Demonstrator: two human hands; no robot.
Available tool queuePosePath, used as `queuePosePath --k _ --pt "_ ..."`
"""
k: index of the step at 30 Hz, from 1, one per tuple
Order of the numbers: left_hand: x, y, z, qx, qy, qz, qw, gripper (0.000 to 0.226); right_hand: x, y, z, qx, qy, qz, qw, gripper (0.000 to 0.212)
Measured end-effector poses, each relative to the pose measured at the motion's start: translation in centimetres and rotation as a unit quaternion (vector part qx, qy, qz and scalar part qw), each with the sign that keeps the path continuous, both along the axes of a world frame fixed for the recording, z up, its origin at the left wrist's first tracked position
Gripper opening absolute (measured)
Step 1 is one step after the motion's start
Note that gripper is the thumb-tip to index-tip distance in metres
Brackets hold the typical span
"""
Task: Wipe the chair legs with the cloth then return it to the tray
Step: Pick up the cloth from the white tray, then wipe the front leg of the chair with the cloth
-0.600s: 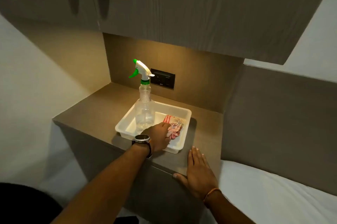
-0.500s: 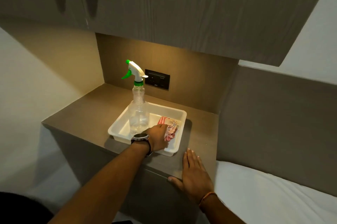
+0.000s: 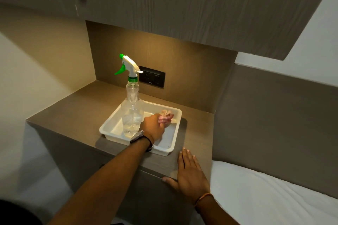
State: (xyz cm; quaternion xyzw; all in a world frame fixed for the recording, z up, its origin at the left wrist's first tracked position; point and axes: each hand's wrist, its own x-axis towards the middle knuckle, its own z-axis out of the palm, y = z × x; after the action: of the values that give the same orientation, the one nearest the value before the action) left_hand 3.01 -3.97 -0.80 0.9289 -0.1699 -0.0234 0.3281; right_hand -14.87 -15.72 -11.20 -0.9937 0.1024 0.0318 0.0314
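Note:
A white plastic tray [image 3: 109,126] sits on the brown bedside counter. Inside it lies a crumpled pink and white cloth [image 3: 166,116] near the far right corner. My left hand [image 3: 152,127], with a watch on the wrist, reaches into the tray and its fingers are closed around the cloth. My right hand [image 3: 190,173] lies flat, fingers apart, on the counter's front edge to the right of the tray. No chair is in view.
A clear spray bottle [image 3: 132,109] with a white and green trigger stands in the tray's left half, close to my left hand. A black socket plate [image 3: 152,79] is on the back wall. Cabinets hang overhead. A white bed [image 3: 274,197] lies to the right.
My left hand has pushed farther into the tray and bunched the cloth, which lay flatter before, toward the far right corner. My right hand has stayed flat on the counter.

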Motion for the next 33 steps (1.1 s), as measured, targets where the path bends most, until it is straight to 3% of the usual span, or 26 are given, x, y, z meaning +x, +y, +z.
queuePosePath --k 2,4,7,12,16,19,23,25,27,31,33 --pt "-0.8 1.6 1.4 -0.144 0.027 0.046 0.988 0.024 -0.2 0.2 0.1 0.003 -0.009 -0.001 1.000 0.126" --pt "-2.2 3.9 2.6 -0.228 0.054 0.077 0.969 0.024 -0.4 0.2 0.2 0.008 -0.017 0.000 1.000 0.124" --pt "-5.4 8.0 2.8 -0.370 0.137 0.113 0.912 0.025 -0.7 0.2 0.2 0.005 -0.019 0.007 1.000 0.123" --pt "-13.7 17.3 -0.3 -0.484 0.168 0.144 0.846 0.036 -1.5 0.9 1.2 -0.013 -0.026 0.023 0.999 0.116" --pt "-22.2 26.1 -5.9 -0.454 0.122 0.255 0.845 0.032 -4.5 4.3 0.7 -0.006 -0.080 0.029 0.996 0.090" --pt "-29.3 32.5 -11.8 -0.424 0.127 0.369 0.817 0.034 -8.7 9.9 -3.0 0.040 -0.152 0.097 0.983 0.067" --pt "-38.8 39.5 -19.8 -0.352 0.114 0.511 0.775 0.026 -13.5 19.1 -10.3 0.112 -0.043 0.247 0.962 0.060" --pt "-43.5 42.1 -23.8 -0.356 0.111 0.554 0.744 0.021 -15.5 23.8 -14.3 0.134 0.029 0.332 0.933 0.057" --pt "-47.4 43.9 -27.6 -0.328 0.108 0.579 0.738 0.027 -16.8 28.0 -17.7 0.134 0.070 0.423 0.894 0.055" --pt "-54.6 45.5 -35.1 -0.306 0.085 0.613 0.723 0.056 -19.5 35.1 -24.1 0.076 0.138 0.606 0.780 0.055" --pt "-57.2 44.9 -38.8 -0.332 0.084 0.585 0.735 0.046 -20.4 37.6 -27.1 0.035 0.161 0.682 0.712 0.058"
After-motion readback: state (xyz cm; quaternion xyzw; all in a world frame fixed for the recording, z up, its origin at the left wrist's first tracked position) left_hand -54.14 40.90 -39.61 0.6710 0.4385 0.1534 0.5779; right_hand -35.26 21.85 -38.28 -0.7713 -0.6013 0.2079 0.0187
